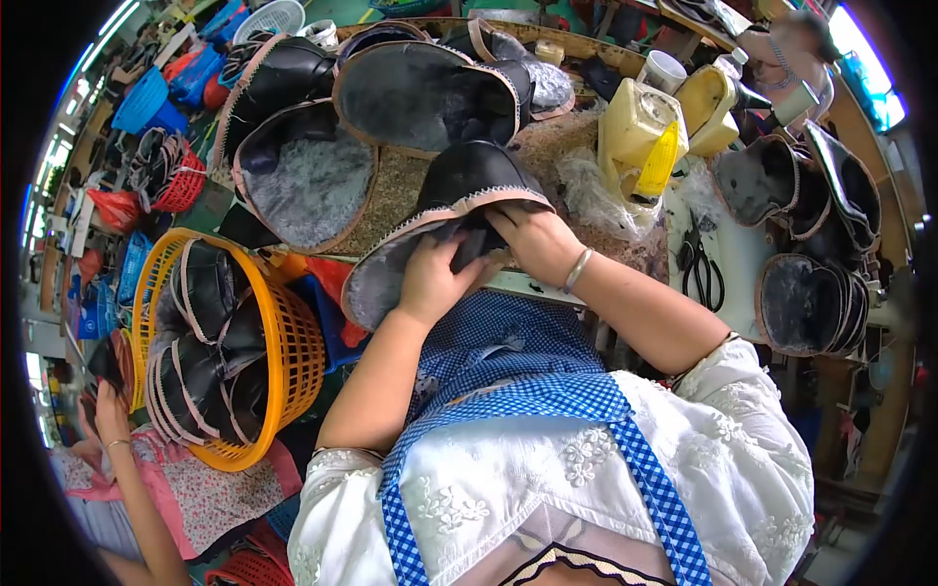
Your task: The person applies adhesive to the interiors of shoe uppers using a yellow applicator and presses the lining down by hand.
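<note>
A black shoe upper [479, 176] with a pale stitched edge and grey fuzzy lining is held over the front edge of the workbench, its open underside toward me. My left hand [432, 277] grips its lining, thumb and fingers pinched around dark material at the opening. The fingers of my right hand [539, 242] reach inside under the stitched edge, so their tips are hidden; the hand holds the upper there. Just beyond lie more uppers, one showing a grey sole side [405, 93] and another a furry grey lining [311, 176].
A yellow basket [283, 342] of black uppers stands at left. On the bench's right are a cut-open yellow jug [635, 122], crumpled plastic [606, 200], black scissors [699, 269] and stacked uppers [816, 303]. Another person's hand [112, 415] works at far left.
</note>
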A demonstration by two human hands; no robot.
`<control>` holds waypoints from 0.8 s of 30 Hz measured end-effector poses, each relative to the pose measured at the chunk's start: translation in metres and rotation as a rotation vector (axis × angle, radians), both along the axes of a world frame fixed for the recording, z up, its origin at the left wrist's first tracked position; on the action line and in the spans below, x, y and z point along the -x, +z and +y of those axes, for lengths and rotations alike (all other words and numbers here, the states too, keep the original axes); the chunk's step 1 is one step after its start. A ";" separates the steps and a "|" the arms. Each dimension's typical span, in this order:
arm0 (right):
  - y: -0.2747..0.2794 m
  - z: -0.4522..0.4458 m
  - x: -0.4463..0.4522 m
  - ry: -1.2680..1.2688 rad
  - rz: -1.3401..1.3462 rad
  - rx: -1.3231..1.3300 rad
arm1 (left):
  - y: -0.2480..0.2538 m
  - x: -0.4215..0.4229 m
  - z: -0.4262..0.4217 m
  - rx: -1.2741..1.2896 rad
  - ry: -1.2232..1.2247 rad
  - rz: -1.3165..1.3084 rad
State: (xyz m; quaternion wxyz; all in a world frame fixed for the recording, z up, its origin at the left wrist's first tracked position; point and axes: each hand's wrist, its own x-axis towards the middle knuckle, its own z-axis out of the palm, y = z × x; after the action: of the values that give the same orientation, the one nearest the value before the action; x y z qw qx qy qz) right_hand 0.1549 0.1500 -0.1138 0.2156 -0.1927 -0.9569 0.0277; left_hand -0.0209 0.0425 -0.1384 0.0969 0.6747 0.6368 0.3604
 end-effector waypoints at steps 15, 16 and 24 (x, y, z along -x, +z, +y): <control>-0.008 0.012 -0.007 0.202 -0.180 0.294 | 0.015 0.047 -0.035 0.393 -0.219 0.546; -0.009 0.012 -0.013 0.219 -0.210 0.256 | 0.020 0.056 -0.035 0.494 -0.255 0.482; 0.000 0.027 -0.004 0.432 -0.124 0.060 | 0.036 0.076 -0.033 0.144 -0.344 0.257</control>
State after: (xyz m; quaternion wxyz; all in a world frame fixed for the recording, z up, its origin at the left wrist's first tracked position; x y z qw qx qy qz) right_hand 0.1592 0.1768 -0.1137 0.1396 0.0089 -0.9861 0.0898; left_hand -0.0972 0.0093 -0.1025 0.1227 0.8051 0.5436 0.2032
